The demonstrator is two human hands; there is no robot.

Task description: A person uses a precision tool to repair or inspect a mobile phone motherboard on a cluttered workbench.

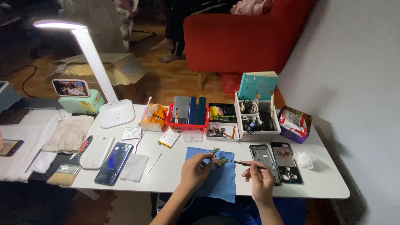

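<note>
Blue cloth [216,177] lies under both hands and hangs over the near edge of the white desk [329,183]. The left hand [195,170] pinches a small green circuit board [219,160] between thumb and fingertips, just above the cloth. The right hand [260,178] has its grip closed on thin tweezers [239,163], whose tips touch the board. Just right of that hand lie two opened phone frames [275,160], and a crumpled tissue [304,160] sits beyond them, near the desk's right edge. Left of the left hand, bare desk stretches to a white cloth square [134,167] and a dark blue phone [113,163].
</note>
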